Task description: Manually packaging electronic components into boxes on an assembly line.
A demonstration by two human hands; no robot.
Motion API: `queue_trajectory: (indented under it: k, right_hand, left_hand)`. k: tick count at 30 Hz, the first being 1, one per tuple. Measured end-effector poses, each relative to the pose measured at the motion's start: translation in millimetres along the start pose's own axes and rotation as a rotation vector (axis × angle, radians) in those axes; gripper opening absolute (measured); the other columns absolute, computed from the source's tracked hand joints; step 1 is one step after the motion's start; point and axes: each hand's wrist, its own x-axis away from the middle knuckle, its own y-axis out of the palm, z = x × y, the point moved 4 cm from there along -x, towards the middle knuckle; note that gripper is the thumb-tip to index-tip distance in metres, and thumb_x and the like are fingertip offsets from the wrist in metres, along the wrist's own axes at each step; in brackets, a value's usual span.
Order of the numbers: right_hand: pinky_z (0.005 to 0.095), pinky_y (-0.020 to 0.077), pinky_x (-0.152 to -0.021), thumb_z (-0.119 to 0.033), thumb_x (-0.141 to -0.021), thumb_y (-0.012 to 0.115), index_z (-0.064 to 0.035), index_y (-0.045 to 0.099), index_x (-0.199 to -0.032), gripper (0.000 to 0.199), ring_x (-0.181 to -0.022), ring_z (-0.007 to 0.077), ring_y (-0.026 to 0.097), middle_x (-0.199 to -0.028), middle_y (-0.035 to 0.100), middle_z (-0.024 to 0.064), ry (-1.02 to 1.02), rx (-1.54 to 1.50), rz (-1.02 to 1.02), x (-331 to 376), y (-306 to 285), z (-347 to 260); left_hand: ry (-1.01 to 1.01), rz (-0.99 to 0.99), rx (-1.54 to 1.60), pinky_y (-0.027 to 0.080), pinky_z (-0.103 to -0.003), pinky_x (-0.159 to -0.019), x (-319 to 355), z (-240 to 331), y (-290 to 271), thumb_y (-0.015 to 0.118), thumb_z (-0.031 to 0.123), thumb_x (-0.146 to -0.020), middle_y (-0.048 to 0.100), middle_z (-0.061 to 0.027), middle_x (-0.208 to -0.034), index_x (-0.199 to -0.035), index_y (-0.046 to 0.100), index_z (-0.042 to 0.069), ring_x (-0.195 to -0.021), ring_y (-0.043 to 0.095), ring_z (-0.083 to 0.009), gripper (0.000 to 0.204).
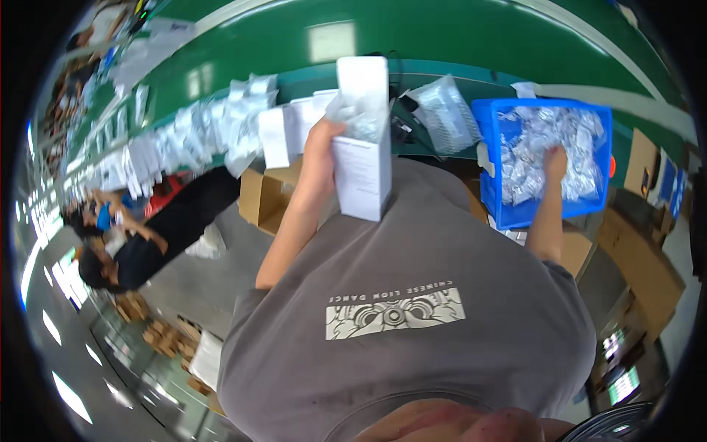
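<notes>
Fingers of the left hand (319, 151) wrapped on the near-left side of a white box (362, 180), thumb up at its open mouth. Grasp firm-looking; box held roughly upright in front of the person's chest, tall flap standing up at the far side. Clear plastic bag (361, 124) visible at the mouth of the box, partly inside; its contents too blurred to tell.

Right hand (555, 163) down in a blue bin (487, 125), on the person's right. Bin well filled with small clear packets (521, 166); fingertips lost among them. Cannot tell whether these fingers are clenched on a packet or loose.

Between white box and bin, at the edge of the green table (420, 37): a bubble-wrap bag (446, 116), just beside the bin, with black cords (401, 129) to its left. Left of the held box, more white cartons (275, 138) stand close together, then a long row of wrapped packages (195, 132) running off along the table.

Below the table edge, left: an open cardboard box (259, 200), near the left forearm. Far right, beyond the bin: large cardboard flaps (637, 258). Farther left, a co-worker in a black top (151, 254), well apart from the person.
</notes>
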Motion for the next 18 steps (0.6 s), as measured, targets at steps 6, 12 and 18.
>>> queue_trajectory:
  k: [6,12,18]
  right_hand:
    - [0.0401,0.0526,-0.083,-0.016,-0.092,0.056,-0.0038,0.064,-0.105,0.019,-0.094,0.0312,0.067,-0.106,0.068,0.0182,0.135,-0.475,0.188,-18.4,-73.6,-13.7]
    - [0.0259,0.0486,-0.083,-0.014,-0.094,0.056,-0.0051,0.062,-0.124,0.032,-0.103,0.0133,0.059,-0.115,0.063,0.0044,-0.244,-1.473,-0.36,31.4,-250.6,-306.8]
    - [0.0287,0.0464,-0.075,-0.001,-0.088,0.063,-0.0005,0.066,-0.104,0.016,-0.087,0.0151,0.058,-0.099,0.062,0.0053,-1.189,-1.026,-0.667,77.2,-332.8,-453.3]
  left_hand:
    - [0.283,-0.195,-0.083,0.048,-0.033,-0.094,9.5,0.7,21.9,0.049,0.028,-0.091,0.066,-0.0115,-0.117,-0.134,0.056,-0.002,-0.111,0.062,-0.0223,0.052]
    - [0.323,-0.204,-0.315,0.044,-0.029,-0.094,37.2,8.6,54.0,0.048,0.023,-0.096,0.064,-0.012,-0.118,-0.139,0.049,-0.003,-0.107,0.058,-0.0186,0.05]
    - [0.475,-0.241,-0.422,0.043,-0.031,-0.098,37.7,1.3,50.8,0.049,0.025,-0.097,0.063,-0.0146,-0.12,-0.142,0.046,-0.002,-0.111,0.057,-0.0206,0.053]
